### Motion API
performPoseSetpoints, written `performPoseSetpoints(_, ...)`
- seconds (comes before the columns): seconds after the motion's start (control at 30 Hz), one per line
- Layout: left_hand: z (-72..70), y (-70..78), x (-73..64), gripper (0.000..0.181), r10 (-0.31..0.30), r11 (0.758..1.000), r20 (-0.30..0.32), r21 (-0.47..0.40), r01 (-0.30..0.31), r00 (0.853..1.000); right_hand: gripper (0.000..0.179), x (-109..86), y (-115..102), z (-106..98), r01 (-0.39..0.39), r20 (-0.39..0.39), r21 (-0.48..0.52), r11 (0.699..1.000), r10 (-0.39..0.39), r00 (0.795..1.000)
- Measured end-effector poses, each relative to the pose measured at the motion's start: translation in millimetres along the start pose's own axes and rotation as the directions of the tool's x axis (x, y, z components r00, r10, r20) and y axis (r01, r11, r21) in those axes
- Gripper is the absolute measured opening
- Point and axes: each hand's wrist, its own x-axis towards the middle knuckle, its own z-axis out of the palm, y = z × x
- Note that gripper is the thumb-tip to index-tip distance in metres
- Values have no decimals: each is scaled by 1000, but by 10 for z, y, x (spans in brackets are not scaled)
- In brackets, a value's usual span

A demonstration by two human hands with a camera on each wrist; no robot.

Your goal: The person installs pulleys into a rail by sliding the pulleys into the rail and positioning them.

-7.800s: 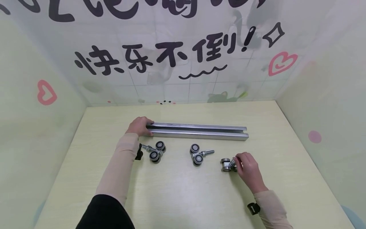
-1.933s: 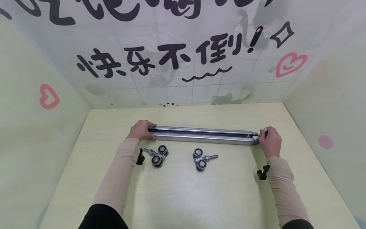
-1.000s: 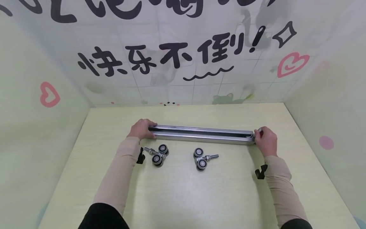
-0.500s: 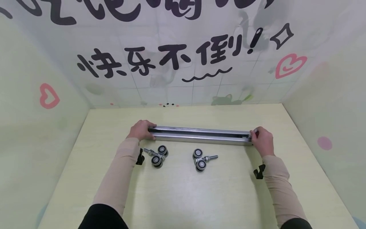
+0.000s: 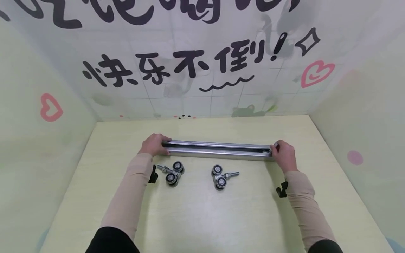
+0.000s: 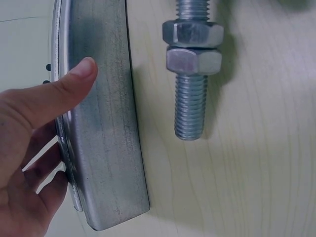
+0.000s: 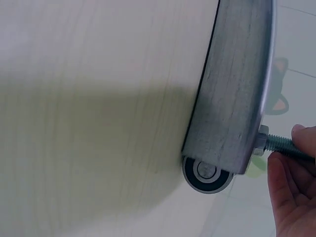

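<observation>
A silver metal channel rail [image 5: 218, 154] lies across the table, its slot facing up. My left hand [image 5: 154, 144] grips its left end; in the left wrist view the thumb [image 6: 81, 71] lies on the side wall, with other fingers across the slot side. At the right end, my right hand [image 5: 285, 156] pinches the threaded bolt [image 7: 284, 144] of a roller trolley. That trolley sits mostly inside the rail, and one wheel [image 7: 206, 170] pokes partly out of the end in the right wrist view. The bolt stands out through the slot.
Two more roller trolleys, a left one [image 5: 171, 179] and a right one [image 5: 220, 182], lie on the pale wooden table [image 5: 196, 221] in front of the rail. A printed back wall [image 5: 186, 105] rises behind, with side walls left and right.
My right hand has brought the third trolley from the table to the rail's right end, then slid it leftward into the channel. The left hand keeps its grip on the rail.
</observation>
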Motion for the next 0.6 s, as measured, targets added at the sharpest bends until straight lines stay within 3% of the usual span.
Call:
performPoseSetpoints(0.3, -12, 8, -12, 64, -4, 1000, 8, -7, 4, 1000, 15, 26, -146, 57, 16, 53, 16, 1000, -17, 998)
performPoseSetpoints(0.6, -11, -9, -11, 64, 3, 1000, 7, -7, -3, 1000, 15, 29, -254, 124, 33, 43, 26, 999, -34, 998)
